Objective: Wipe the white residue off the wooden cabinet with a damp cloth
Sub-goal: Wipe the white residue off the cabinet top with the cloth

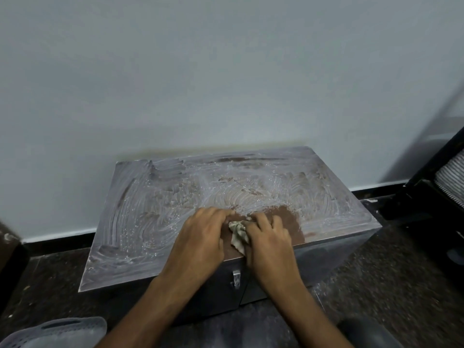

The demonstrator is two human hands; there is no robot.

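Note:
A low wooden cabinet [155, 222] stands against the wall, its top smeared with swirls of white residue [251, 187]. A bare brown patch [288, 219] shows near the front edge. A small crumpled pale cloth [238, 234] lies on that patch between my hands. My left hand [200, 242] lies palm down on the top with fingertips at the cloth's left edge. My right hand [271, 242] covers the cloth's right side with fingers curled onto it. Most of the cloth is hidden under my hands.
A metal door handle [236, 278] sits on the cabinet front below my hands. A grey perforated plastic basket [57, 332] lies on the dark speckled floor at bottom left. A black frame with a ribbed part [449, 182] stands at right. The white wall is close behind.

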